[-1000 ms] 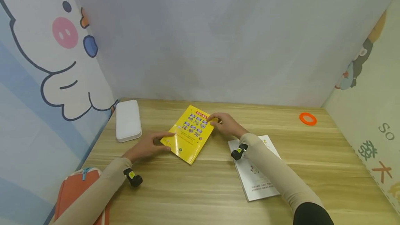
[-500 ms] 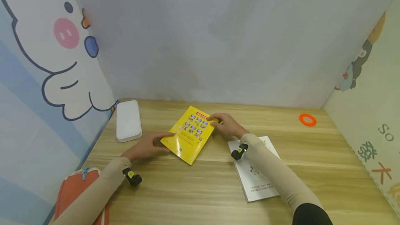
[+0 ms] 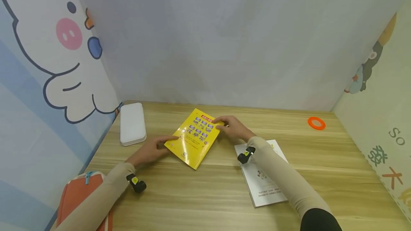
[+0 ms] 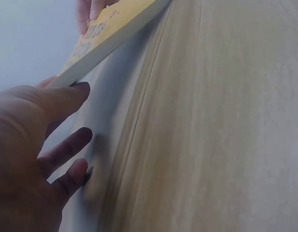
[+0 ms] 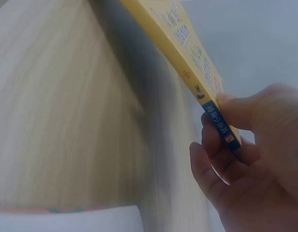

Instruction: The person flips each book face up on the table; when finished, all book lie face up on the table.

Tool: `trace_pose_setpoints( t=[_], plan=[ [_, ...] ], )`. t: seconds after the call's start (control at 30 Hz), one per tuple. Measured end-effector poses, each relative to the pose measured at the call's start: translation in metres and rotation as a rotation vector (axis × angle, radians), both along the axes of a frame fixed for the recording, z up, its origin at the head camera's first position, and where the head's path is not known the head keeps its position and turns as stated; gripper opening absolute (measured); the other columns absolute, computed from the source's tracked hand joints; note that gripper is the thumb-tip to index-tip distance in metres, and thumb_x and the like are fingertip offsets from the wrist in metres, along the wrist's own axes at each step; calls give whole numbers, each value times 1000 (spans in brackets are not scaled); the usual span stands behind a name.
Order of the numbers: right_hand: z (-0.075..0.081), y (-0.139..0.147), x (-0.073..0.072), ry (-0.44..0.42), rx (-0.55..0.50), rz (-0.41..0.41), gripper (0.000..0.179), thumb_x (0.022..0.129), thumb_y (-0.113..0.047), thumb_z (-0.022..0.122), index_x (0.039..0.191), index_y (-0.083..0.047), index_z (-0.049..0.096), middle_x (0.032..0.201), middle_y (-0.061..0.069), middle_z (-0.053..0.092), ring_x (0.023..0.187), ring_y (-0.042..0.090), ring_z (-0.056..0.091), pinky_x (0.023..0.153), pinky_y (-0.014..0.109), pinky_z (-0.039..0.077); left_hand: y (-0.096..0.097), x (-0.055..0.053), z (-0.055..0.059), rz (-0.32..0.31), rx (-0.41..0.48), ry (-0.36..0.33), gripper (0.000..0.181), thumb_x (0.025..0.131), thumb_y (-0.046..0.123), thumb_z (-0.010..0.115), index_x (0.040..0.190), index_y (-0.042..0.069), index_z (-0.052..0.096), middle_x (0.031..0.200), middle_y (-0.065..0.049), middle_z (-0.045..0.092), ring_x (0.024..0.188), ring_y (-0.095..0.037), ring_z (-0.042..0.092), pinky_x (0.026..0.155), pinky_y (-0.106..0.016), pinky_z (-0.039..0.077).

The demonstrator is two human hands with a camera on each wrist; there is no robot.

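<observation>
A yellow book (image 3: 192, 140), its printed cover facing up, is held by both hands over the table. My left hand (image 3: 152, 149) pinches its left corner; in the left wrist view the lower fingers (image 4: 66, 147) spread below the book, apart from it. The right hand (image 3: 234, 128) grips the far right corner. In the right wrist view the thumb lies on the cover and fingers curl under the dark blue end of the spine (image 5: 219, 123). Both wrist views show a gap and a shadow between the book and the tabletop.
Under the right forearm lies a white book (image 3: 261, 188). A white case (image 3: 132, 124) sits at the back left, with a red-orange bag (image 3: 78, 191) partly behind the left forearm. An orange ring (image 3: 316, 123) lies at the back right. Printed walls border the wooden table (image 3: 179, 202).
The book and both hands stay almost in place. The left hand's lower fingers have drawn back slightly from the book's near left edge.
</observation>
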State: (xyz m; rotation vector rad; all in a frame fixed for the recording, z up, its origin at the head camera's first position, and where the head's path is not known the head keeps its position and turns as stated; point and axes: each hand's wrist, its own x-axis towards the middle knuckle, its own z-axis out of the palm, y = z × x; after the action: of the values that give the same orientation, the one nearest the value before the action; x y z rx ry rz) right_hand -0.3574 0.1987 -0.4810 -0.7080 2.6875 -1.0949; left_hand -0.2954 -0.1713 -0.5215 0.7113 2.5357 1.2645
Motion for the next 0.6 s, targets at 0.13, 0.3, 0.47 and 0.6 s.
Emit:
trace_pose_setpoints(
  t=[0.13, 0.3, 0.47, 0.6],
  plan=[
    [0, 0, -1, -2, -7, 6, 30, 102, -13, 63, 130, -7, 70, 140, 14, 66, 122, 29, 62, 100, 41, 54, 1, -1, 0, 13, 9, -13, 50, 97, 17, 71, 145, 28, 60, 156, -8, 53, 149, -38, 43, 121, -60, 35],
    [1, 0, -1, 2, -18, 8, 30, 101, -12, 63, 129, -7, 70, 138, 14, 67, 115, 27, 63, 96, 37, 53, 0, 1, 0, 10, 3, 25, 50, 96, 18, 73, 144, 26, 61, 153, -9, 56, 146, -38, 47, 120, -60, 37],
    [1, 2, 1, 21, -23, 4, 29, 100, -10, 64, 128, -6, 71, 135, 15, 69, 105, 24, 63, 89, 30, 50, 3, 2, -1, -5, 11, 49, 50, 95, 16, 73, 143, 25, 62, 151, -8, 58, 144, -38, 49, 119, -60, 38],
    [1, 2, -1, 31, -34, 11, 29, 99, -10, 64, 127, -5, 72, 134, 15, 70, 101, 23, 64, 86, 28, 50, 5, 3, 1, -5, 19, 45, 49, 94, 13, 73, 142, 22, 63, 150, -8, 60, 144, -38, 49, 119, -59, 38]
  ],
)
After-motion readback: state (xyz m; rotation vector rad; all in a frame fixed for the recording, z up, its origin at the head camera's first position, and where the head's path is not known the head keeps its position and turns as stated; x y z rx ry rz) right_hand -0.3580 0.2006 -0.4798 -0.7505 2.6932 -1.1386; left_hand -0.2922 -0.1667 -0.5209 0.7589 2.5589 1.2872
